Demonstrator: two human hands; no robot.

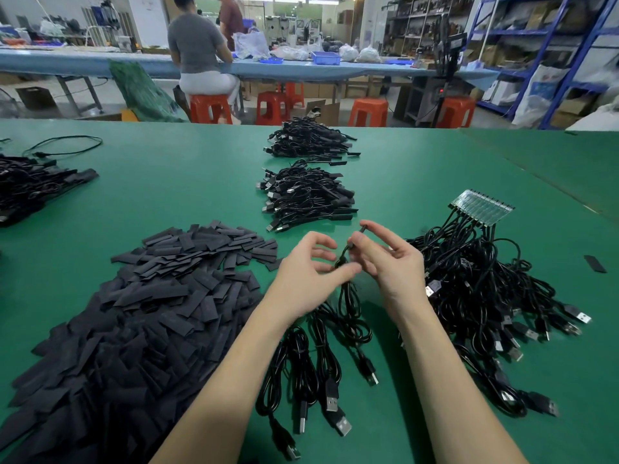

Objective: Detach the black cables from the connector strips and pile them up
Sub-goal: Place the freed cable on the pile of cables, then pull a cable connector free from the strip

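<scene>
A factory assembly floor: long green worktable (167,182) heaped with cable piles (306,199), orange stools (368,112), blue storage racks (522,45), seated worker (201,58).

On the table (167,182) the two hands meet near the middle, the left hand (306,272) beside the right hand (388,262), a cable (348,296) between them. Loose cables (318,373) lie below the hands. Left of them spreads a heap of flat sleeves (134,313). Right lies a tangle of cables (485,289), with a connector strip (482,207) at its far end. Behind the hands sit two piles (308,195), one beyond the other
</scene>
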